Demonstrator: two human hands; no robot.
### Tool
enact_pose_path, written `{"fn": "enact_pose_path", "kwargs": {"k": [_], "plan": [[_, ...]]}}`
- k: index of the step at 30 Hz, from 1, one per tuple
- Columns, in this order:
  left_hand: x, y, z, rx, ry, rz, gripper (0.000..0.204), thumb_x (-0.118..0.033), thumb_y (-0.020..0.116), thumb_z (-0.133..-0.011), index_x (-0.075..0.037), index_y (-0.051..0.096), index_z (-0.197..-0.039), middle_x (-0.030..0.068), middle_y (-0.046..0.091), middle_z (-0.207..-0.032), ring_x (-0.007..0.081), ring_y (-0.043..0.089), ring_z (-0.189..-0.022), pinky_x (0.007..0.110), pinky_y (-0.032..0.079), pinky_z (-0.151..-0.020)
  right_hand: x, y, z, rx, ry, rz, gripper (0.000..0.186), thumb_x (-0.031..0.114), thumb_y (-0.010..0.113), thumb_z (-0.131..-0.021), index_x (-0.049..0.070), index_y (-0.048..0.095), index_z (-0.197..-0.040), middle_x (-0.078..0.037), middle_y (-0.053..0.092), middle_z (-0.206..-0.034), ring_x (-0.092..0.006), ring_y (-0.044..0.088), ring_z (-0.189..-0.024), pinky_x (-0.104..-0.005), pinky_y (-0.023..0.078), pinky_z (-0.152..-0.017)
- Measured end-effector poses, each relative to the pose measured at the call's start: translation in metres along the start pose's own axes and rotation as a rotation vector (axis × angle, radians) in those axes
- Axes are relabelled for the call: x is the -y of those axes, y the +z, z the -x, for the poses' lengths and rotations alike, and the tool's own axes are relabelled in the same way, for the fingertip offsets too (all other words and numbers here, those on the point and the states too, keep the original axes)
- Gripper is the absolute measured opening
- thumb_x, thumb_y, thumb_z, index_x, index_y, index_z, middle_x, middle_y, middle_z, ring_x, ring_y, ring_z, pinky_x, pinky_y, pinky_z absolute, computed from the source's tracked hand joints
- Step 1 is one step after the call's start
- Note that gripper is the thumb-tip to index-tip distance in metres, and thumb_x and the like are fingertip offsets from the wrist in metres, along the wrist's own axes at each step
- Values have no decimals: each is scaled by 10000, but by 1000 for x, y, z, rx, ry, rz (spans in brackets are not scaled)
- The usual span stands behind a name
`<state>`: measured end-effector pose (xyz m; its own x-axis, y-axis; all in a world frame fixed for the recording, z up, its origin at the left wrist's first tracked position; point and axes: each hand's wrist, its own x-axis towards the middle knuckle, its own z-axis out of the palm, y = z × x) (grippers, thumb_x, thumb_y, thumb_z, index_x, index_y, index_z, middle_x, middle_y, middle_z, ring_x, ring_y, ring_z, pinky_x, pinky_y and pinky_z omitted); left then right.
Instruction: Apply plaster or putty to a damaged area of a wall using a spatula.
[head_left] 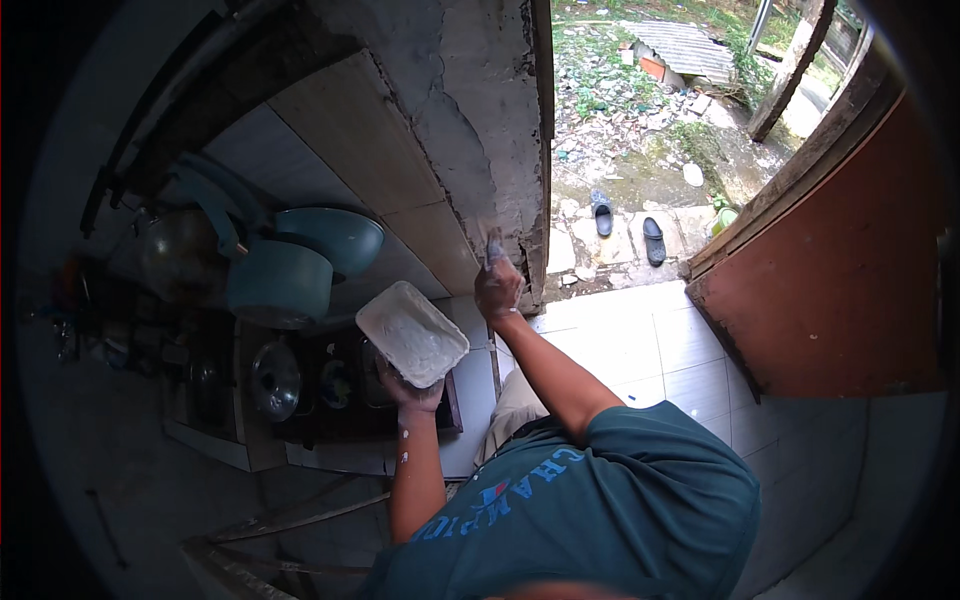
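My left hand (412, 388) holds a white rectangular plastic tub (408, 330) from below, tilted so its inside shows. Whitish paste is smeared over the tub's bottom and walls. My right hand (499, 288) is closed and raised against the worn, patchy wall edge (485, 150) beside the doorway. A narrow greyish, paste-smeared tool (494, 243) sticks up from its fingers and meets the wall; its exact kind is too small to tell. White spots mark both my hands and my left forearm.
Left of the tub hang a light-blue saucepan (280, 282) and a blue frying pan (335, 238). Below them is a dark stove (340, 385) with a metal lid (276, 380) beside it. A reddish-brown door (830, 270) stands open at right. Dark clogs (654, 242) lie outside.
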<state>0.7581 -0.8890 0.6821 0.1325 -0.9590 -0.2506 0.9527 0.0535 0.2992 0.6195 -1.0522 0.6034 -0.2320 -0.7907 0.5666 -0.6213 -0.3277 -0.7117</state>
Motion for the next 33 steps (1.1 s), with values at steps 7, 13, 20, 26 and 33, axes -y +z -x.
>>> {"fn": "enact_pose_path", "kwargs": {"k": [7, 13, 20, 26, 33], "plan": [[1, -8, -8, -52, -33, 59, 630, -572, 487, -888, -171, 479, -1374, 78, 531, -1359, 341, 526, -1229, 575, 438, -997, 14, -19, -58, -294, 100, -48, 75, 23, 520, -803, 20, 552, -735, -205, 543, -638, -430, 551, -566, -503, 406, -504], [-9, 0, 5, -41, 27, -4, 607, -541, 482, -908, -167, 464, -1385, 85, 525, -1363, 348, 527, -1227, 589, 443, -988, 21, 26, -36, -76, 133, 27, 776, -58, 529, -708, 64, 357, -1454, -246, 410, -1428, -377, 644, -1011, -441, 547, -687], [-9, 1, 9, -76, 16, 11, 568, -521, 481, -924, -165, 480, -1368, 80, 544, -1333, 343, 539, -1210, 599, 450, -973, 29, 27, 6, 134, 91, 55, 658, 16, 565, -734, 139, 476, -1375, -190, 641, -1134, -376, 665, -861, -466, 535, -631], [-7, -27, -5, -102, -32, -27, 635, -579, 501, -887, -187, 467, -1385, 64, 515, -1376, 333, 514, -1241, 572, 418, -1018, -30, 5, 13, -117, 254, -56, 169, 40, 522, -765, 15, 605, -910, -205, 607, -756, -399, 604, -636, -511, 453, -576], [-7, -16, 1, -134, -34, 11, 613, -565, 497, -894, -188, 476, -1377, 65, 526, -1364, 326, 515, -1242, 572, 420, -1018, -8, 36, -16, -254, 342, -189, 94, 60, 550, -802, -34, 556, -808, -218, 568, -705, -389, 558, -617, -467, 430, -585]]}}
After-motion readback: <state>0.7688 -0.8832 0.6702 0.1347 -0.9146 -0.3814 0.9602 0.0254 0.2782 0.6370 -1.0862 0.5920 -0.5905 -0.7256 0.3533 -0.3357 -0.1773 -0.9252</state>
